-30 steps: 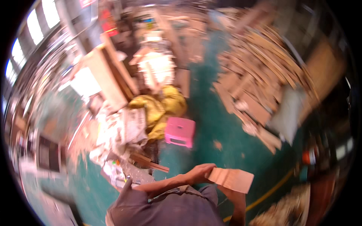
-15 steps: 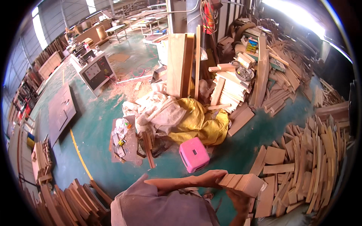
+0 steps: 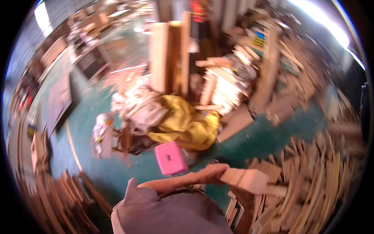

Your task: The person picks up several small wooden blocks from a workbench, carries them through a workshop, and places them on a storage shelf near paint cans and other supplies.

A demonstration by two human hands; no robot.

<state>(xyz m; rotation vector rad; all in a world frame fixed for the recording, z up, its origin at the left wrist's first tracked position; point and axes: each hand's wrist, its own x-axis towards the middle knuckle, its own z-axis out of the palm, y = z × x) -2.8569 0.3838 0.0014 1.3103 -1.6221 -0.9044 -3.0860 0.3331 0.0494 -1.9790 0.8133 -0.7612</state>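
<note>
A short stack of pale wooden blocks [image 3: 246, 179] is held out in front of my body, to the right. My left hand [image 3: 218, 171] grips its left end, with the arm reaching across my chest. Under the stack, my right hand [image 3: 240, 195] supports it from below; its fingers are mostly hidden by the wood. The blocks lie pressed together, and motion blur softens their edges. Beyond my left forearm a pink plastic stool [image 3: 170, 158] stands on the green floor.
Heaped wood offcuts [image 3: 311, 183] cover the right side. Curved wooden pieces [image 3: 64, 202] are stacked at the lower left. Ahead lie a yellow sack [image 3: 187, 124] and a whitish sack [image 3: 140, 109], before tall upright boards [image 3: 159, 58]. More scrap wood [image 3: 288, 93] is piled at the far right.
The view has swung to the right and blurred, so stool, sacks and boards sit farther left. Both hands still hold the wooden blocks.
</note>
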